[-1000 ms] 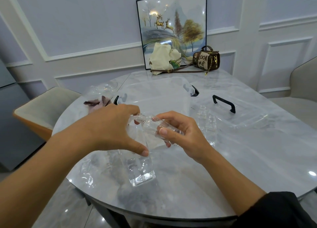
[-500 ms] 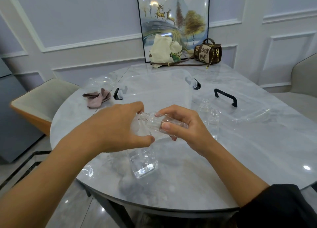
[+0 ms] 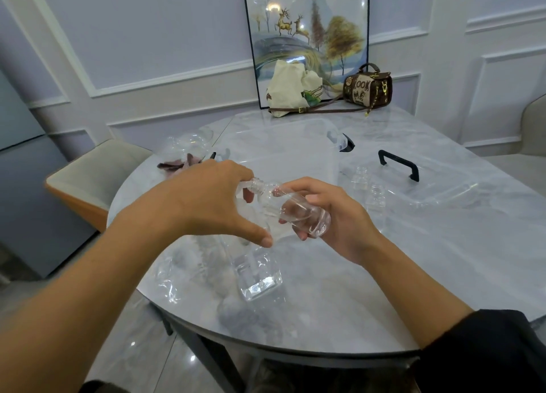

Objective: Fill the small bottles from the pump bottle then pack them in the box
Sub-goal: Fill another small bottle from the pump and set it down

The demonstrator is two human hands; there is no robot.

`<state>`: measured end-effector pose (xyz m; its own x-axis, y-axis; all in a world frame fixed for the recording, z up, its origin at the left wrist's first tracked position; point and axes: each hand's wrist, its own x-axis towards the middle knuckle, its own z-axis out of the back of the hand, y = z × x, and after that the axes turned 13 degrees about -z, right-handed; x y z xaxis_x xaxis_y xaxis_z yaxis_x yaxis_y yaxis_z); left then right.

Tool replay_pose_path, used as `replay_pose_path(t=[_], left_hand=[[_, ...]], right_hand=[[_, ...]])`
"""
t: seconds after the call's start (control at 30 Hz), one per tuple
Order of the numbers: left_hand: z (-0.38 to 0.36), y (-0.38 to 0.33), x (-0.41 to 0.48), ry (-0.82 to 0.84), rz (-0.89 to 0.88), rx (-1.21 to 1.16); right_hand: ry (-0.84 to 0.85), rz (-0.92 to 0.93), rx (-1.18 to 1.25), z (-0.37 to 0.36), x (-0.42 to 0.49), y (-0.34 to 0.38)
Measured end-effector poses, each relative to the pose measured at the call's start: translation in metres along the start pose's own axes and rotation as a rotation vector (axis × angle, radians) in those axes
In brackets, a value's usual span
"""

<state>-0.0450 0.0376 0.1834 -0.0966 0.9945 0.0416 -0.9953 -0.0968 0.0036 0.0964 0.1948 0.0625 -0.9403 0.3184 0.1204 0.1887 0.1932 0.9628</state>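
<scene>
Left hand [image 3: 206, 205], right hand [image 3: 347, 218], both curled

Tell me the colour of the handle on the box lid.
The lid handle is black; head view shows it.

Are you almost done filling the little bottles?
Not nearly. The clear box looks empty. The right hand tilts one small bottle at the pump bottle, left hand over its pump. Two more small bottles stand, seemingly empty, beside the lid; then packing.

Tilted small bottle [image 3: 291, 208] in right grip [image 3: 336, 215]
</scene>
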Motion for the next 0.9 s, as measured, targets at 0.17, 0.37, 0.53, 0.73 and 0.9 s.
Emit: replay_pose_path(t=[0.17, 0.37, 0.53, 0.73, 0.9], left_hand=[[0.0, 0.005, 0.002, 0.001, 0.005, -0.017], [0.001, 0.01, 0.002, 0.027, -0.009, -0.034], [0.0, 0.01, 0.003, 0.039, -0.013, -0.024], [-0.012, 0.005, 0.0, 0.028, -0.027, -0.044], [-0.015, 0.007, -0.002, 0.045, -0.025, -0.015]], right_hand=[[0.031, -0.035, 0.002, 0.004, -0.002, 0.002], [0.041, -0.063, -0.002, 0.004, -0.003, 0.003], [0.046, -0.061, -0.001, 0.004, -0.001, 0.002], [0.01, -0.072, -0.025, 0.005, 0.0, -0.001], [0.025, -0.075, -0.024, 0.006, 0.0, -0.002]])
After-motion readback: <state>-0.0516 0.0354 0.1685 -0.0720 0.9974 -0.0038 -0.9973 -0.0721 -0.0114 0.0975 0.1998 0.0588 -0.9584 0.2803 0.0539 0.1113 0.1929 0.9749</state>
